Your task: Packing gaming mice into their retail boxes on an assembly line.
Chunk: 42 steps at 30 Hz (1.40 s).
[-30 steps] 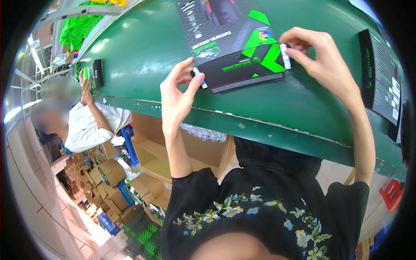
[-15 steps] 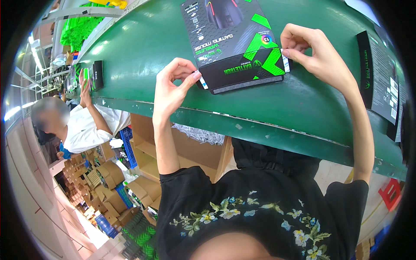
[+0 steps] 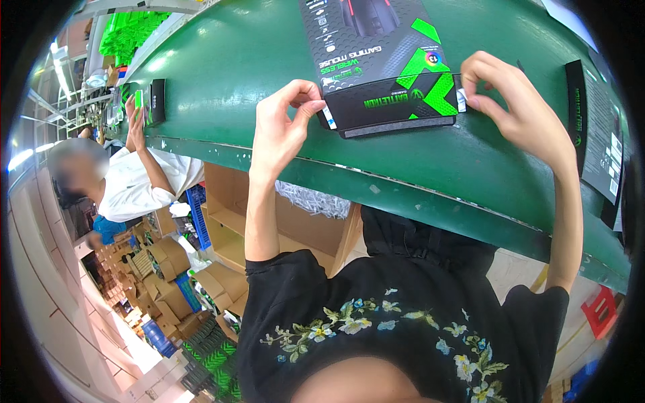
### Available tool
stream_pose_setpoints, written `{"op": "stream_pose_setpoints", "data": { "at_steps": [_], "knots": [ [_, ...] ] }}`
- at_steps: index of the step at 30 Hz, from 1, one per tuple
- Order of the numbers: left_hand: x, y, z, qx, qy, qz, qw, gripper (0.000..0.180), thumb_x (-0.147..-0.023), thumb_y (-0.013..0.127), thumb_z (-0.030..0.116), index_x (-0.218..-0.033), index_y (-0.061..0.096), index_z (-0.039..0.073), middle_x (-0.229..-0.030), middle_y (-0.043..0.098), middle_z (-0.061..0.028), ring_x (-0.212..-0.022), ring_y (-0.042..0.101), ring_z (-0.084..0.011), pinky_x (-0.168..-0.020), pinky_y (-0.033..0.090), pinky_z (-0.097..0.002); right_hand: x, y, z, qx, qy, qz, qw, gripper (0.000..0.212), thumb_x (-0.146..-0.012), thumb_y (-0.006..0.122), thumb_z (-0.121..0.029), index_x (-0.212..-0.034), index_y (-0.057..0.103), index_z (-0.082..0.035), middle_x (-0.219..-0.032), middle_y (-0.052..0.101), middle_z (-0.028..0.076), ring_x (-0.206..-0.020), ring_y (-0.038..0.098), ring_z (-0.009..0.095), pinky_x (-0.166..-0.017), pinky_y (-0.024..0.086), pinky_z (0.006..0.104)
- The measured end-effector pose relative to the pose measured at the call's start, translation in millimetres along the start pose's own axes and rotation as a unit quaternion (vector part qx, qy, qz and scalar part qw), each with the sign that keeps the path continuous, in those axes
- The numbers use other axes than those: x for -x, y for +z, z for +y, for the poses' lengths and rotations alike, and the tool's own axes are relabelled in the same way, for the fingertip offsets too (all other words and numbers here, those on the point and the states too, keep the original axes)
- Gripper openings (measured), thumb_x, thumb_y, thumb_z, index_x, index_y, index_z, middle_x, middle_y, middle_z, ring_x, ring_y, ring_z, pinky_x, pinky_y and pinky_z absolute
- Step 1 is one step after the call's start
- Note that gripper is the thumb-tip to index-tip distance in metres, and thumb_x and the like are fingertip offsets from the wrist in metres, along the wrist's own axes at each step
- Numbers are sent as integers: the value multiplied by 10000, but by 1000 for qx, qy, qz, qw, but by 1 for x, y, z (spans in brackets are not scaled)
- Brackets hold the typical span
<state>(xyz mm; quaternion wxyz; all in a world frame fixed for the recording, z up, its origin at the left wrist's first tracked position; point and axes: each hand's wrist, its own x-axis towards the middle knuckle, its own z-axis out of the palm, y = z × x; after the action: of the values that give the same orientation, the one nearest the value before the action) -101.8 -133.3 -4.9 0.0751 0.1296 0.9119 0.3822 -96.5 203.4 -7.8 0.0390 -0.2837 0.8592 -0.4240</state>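
A black and green mouse box (image 3: 376, 64) lies on the green workbench, its end panel (image 3: 396, 104) and long lip facing me. White stickers with blue marks sit at both ends of that panel, the left sticker (image 3: 329, 115) and the right sticker (image 3: 461, 101). My left hand (image 3: 281, 131) is closed in a pinch at the left sticker, thumb and forefinger against the box corner. At the opposite corner my right hand (image 3: 514, 107) has its fingers curled and thumb tip at the right sticker's edge.
More such boxes (image 3: 601, 148) stand at the bench's right end. To the left, a person in white (image 3: 144, 181) handles another box beside a dark box (image 3: 156, 102). Below the bench edge (image 3: 376, 185) is an open carton (image 3: 228, 201) near shredded paper (image 3: 312, 199); cartons are stacked behind.
The view has shifted slightly, carrying the box and bench to the right. My right thumb has slid down from the box's upper corner to the right sticker; my left hand keeps its pinch.
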Motion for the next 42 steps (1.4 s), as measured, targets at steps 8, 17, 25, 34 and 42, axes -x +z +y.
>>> {"op": "stream_pose_setpoints", "data": {
  "at_steps": [8,17,25,34,42],
  "knots": [
    [112,-29,-25,280,-112,64,951,117,-763,690,-81,-801,610,-5,-852,654,-87,-783,613,-161,-739,488,-290,45,72,-75,-130,108,177,970,185,-716,663,91,-853,626,-28,-959,648,130,-894,638,246,-779,504,338],
    [195,-73,-59,-228,-316,41,920,168,-834,658,21,-988,722,9,-886,721,-122,-791,695,-209,-731,531,-318,33,137,-87,-268,34,34,962,243,-825,606,72,-1057,654,15,-1033,680,170,-901,680,307,-779,555,370],
    [65,-14,-6,-248,103,122,955,565,-730,714,-42,-1258,628,139,-1091,651,-85,-931,630,-218,-784,509,-310,24,26,-44,147,107,89,979,519,-907,603,-97,-1397,437,-53,-1208,581,181,-1058,586,320,-924,452,382],
    [-11,-9,14,-190,330,34,924,552,-570,773,37,-1103,726,172,-1208,602,-73,-1054,583,-275,-945,456,-387,5,-22,-30,-117,112,-29,986,455,-989,434,-311,-1330,504,-19,-929,612,138,-814,537,214,-840,437,335],
    [1,-2,54,418,214,98,877,576,-895,704,288,-1341,485,-3,-1199,609,-83,-1123,555,-145,-949,443,-288,21,-52,-30,-255,-17,180,950,459,-944,583,-249,-1291,534,47,-1081,651,106,-974,629,170,-879,492,296]
  ]
}}
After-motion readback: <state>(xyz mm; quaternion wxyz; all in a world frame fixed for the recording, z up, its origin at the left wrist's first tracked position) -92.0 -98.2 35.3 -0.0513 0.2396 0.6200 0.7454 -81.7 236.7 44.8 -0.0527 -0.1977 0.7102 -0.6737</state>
